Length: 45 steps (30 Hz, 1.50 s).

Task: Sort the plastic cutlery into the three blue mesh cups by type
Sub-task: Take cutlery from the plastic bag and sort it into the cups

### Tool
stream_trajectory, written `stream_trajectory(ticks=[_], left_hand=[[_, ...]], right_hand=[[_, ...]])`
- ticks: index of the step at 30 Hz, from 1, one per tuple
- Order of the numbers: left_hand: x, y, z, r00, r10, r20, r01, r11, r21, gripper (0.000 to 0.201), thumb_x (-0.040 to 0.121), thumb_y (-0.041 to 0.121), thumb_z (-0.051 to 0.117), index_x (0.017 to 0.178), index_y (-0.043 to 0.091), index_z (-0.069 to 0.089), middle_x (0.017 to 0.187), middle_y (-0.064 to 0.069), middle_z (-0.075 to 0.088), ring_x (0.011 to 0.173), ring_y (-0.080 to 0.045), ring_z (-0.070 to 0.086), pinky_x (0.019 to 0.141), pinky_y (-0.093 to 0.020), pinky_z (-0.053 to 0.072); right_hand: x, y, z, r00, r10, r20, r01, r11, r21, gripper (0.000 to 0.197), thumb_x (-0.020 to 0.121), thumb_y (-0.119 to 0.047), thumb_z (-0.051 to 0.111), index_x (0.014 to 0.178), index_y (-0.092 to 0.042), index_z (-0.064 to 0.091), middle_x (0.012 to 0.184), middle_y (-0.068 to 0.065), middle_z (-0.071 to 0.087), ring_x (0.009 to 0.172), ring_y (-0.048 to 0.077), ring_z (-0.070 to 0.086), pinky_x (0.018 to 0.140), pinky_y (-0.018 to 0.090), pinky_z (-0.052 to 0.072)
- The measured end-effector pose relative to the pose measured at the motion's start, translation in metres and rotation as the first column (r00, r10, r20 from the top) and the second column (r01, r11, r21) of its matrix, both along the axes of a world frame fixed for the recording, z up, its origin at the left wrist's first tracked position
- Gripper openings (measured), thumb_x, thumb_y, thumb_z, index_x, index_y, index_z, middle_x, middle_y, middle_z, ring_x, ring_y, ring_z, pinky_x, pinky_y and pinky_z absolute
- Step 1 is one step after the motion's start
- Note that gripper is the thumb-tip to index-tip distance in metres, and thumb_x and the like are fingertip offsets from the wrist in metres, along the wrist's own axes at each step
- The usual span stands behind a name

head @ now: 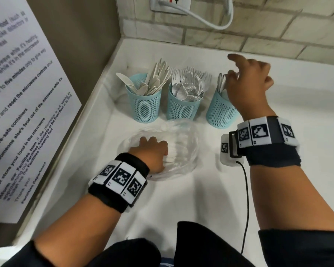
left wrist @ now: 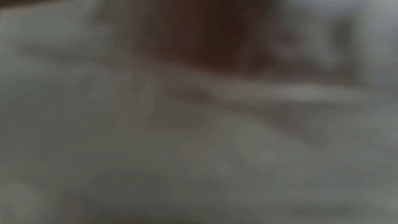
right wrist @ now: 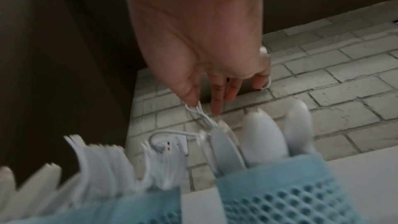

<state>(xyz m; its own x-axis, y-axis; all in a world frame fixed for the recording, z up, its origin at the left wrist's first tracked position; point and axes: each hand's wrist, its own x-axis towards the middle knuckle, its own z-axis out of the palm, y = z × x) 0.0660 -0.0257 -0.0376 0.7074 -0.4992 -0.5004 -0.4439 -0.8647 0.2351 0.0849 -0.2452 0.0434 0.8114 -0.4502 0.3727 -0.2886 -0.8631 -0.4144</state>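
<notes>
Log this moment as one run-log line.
left hand: in clear bag | right hand: open over right cup, spoons inside

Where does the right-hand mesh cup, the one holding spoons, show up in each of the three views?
Head: the spoon cup stands right of centre, third in the row, partly behind the right hand.
Left wrist: too blurred to tell; no cup can be made out.
Right wrist: the cup fills the bottom right, spoons rising from it.
Shared landmark: the wall socket, also at.
</notes>
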Motion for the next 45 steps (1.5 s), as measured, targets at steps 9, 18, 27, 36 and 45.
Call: stream_trajectory(ticks=[9,18,27,36,45], left_hand=[[0.002,-0.007,-0.004,1.000,0.016,-0.005,-0.016,1.000,0.014,0.029,0.092,0.031,0.047,0.119,0.021,0.045,0.125,-0.002,0.050,0.121,-0.027,0.035,0.100,-0.045,0.039],[-0.005,-0.021,-0.003,0.999,0.002,0.054,-0.008,0.995,0.098,0.042,0.092,0.036,0.047,0.129,0.017,0.046,0.130,-0.009,0.038,0.125,-0.029,0.035,0.100,-0.045,0.040],[-0.001,-0.017,-0.004,0.998,0.028,0.055,-0.030,0.999,0.035,0.027,0.091,0.025,0.045,0.114,0.011,0.046,0.120,-0.008,0.049,0.117,-0.031,0.038,0.098,-0.045,0.040],[-0.001,-0.017,-0.008,0.999,0.013,0.045,-0.014,1.000,0.009,0.026,0.091,0.016,0.041,0.116,0.009,0.041,0.114,-0.009,0.052,0.117,-0.031,0.036,0.096,-0.047,0.041],[-0.001,-0.018,-0.012,0.997,-0.048,0.063,0.046,0.999,0.020,0.029,0.096,0.022,0.038,0.122,0.009,0.043,0.124,-0.011,0.049,0.120,-0.032,0.037,0.098,-0.042,0.040]], right_hand=[[-0.042,0.057,0.013,0.660,0.591,-0.463,-0.416,0.801,0.430,0.022,0.091,-0.010,0.052,0.098,-0.022,0.070,0.094,-0.003,0.062,0.079,0.012,0.058,0.067,0.021,0.046],[-0.044,0.062,-0.033,0.557,0.400,-0.728,-0.236,0.917,0.323,0.046,0.088,-0.030,0.059,0.132,-0.034,0.048,0.138,0.004,0.043,0.089,0.011,0.043,0.074,0.025,0.040],[-0.047,0.058,-0.044,0.540,0.399,-0.741,-0.194,0.916,0.353,0.062,0.089,-0.013,0.056,0.144,-0.025,0.030,0.151,-0.001,0.029,0.127,0.021,0.045,0.105,0.034,0.038],[-0.045,0.049,-0.050,0.588,0.428,-0.686,-0.203,0.899,0.387,0.069,0.087,0.002,0.044,0.147,-0.025,0.024,0.152,-0.002,0.027,0.132,0.019,0.039,0.080,0.018,0.043],[-0.045,0.045,-0.048,0.608,0.462,-0.645,-0.185,0.873,0.451,0.085,0.083,0.000,0.056,0.149,-0.026,0.011,0.152,-0.001,0.027,0.121,0.018,0.046,0.067,0.015,0.042]])
